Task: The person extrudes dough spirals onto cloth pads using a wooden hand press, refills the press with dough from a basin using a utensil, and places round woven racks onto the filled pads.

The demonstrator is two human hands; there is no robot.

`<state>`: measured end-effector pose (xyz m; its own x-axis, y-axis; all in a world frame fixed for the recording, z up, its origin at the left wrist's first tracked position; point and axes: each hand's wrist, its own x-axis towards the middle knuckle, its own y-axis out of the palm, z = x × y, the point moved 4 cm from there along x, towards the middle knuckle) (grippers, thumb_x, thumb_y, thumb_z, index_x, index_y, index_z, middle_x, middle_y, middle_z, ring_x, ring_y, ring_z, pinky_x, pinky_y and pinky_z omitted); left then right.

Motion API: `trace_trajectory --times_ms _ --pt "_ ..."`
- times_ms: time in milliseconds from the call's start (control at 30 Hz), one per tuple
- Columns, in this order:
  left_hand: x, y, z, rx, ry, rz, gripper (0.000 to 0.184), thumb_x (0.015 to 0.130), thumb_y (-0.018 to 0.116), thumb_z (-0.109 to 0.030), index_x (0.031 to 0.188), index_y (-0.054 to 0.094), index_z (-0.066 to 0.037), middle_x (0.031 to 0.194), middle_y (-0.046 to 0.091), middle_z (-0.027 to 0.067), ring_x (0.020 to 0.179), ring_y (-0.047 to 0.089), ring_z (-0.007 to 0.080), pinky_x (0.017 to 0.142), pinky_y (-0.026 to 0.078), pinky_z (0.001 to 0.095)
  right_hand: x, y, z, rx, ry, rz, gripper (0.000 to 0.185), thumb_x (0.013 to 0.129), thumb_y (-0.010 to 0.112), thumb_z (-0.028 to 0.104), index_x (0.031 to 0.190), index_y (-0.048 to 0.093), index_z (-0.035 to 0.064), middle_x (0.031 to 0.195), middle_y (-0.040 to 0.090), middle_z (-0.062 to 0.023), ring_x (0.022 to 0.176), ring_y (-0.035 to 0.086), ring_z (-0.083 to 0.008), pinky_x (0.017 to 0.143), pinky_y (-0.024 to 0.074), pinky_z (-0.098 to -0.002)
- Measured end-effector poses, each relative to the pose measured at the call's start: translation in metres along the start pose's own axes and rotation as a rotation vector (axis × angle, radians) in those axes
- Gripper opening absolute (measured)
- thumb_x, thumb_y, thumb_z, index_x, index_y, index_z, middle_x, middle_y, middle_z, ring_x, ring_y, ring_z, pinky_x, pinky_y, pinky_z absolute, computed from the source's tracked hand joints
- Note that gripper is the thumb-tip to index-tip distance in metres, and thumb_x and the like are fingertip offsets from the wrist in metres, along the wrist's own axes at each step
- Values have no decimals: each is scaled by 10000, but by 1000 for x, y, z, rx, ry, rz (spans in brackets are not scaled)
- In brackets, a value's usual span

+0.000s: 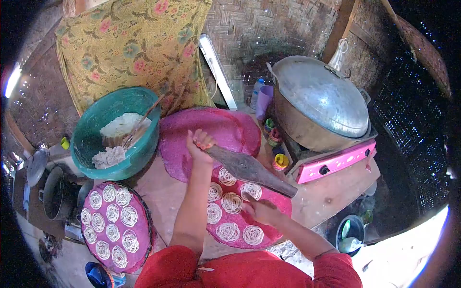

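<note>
Over the pink tray point(285, 205), a tool point(245, 169) slants lengthwise toward lower right.

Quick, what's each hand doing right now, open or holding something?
Left hand: closed around one end of a dark paddle-shaped tool.
Right hand: open beside the pale noodle nests; contact can't be told.

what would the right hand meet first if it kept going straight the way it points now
Probably the middle nest of pale strands on the pink tray, just beyond the fingertips of the right hand; depth is unclear, so it might pass above.
</note>
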<state>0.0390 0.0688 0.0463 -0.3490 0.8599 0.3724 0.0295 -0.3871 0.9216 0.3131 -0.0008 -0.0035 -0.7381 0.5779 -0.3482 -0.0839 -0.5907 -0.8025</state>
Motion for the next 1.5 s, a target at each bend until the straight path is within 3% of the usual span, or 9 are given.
trace_trajectory --times_ms 100,200,300,433,567,933,1167,1233,1500 --pt "1 63 -7 20 -69 175 439 937 370 -394 562 400 -169 469 406 -68 372 383 75 450 388 252 -11 6 -15 -420 -125 9 574 941 318 493 1351 377 96 842 639 -160 682 637 -241 621 520 -374" --pt "-6 136 -15 100 -132 263 458 942 356 -421 555 365 -178 448 370 -70 358 367 66 426 372 243 -13 -2 -60 853 50 72 594 947 291 517 1353 391 94 995 621 -114 771 597 -171 696 488 -314" --pt "-25 187 -19 292 -100 306 445 944 333 -453 605 400 -173 462 366 -50 397 405 80 453 399 257 -65 -102 31 1189 -180 241 703 919 249 605 1362 376 74 1026 608 -112 836 579 -143 769 456 -300" --pt "-86 229 22 864 168 -119 368 905 469 -451 908 555 -93 879 618 110 813 602 189 763 500 392 -110 -133 82 511 -138 -208 846 866 204 695 1289 442 1 1039 601 -173 845 616 -258 773 473 -318" --pt "-195 163 40 2270 -805 198 634 733 740 -323 1238 496 -27 1159 585 101 1100 537 211 941 419 345 -115 -119 86 316 -566 -389 570 961 259 490 1357 381 99 923 635 -160 788 614 -274 729 462 -384" --pt "-304 129 39 1910 -940 317 525 759 702 -300 1178 546 -25 1077 623 94 1010 581 216 890 447 340 10 19 82 637 -358 226 497 969 324 417 1138 558 13 804 620 -182 783 615 -259 726 454 -369" --pt "-259 207 -24 2033 -1050 643 512 750 706 -265 1173 546 -24 1103 610 102 1026 568 217 902 435 336 -114 -115 323 209 -1648 -92 520 937 440 308 1372 301 60 1080 553 -160 1019 561 -329 890 449 -380" --pt "-243 229 -38 2077 -957 635 509 748 707 -255 1172 546 -23 1111 606 104 1031 564 217 905 432 335 -111 -109 348 70 -1499 307 566 872 528 167 1370 280 67 1021 578 -198 933 588 -333 785 468 -438" --pt "-241 253 -122 2083 -479 23 411 800 657 -201 1168 520 -78 1121 572 123 1065 531 213 941 392 329 -36 -166 403 266 -1091 -192 464 849 506 13 1275 329 60 809 533 -140 752 564 -286 734 454 -362"
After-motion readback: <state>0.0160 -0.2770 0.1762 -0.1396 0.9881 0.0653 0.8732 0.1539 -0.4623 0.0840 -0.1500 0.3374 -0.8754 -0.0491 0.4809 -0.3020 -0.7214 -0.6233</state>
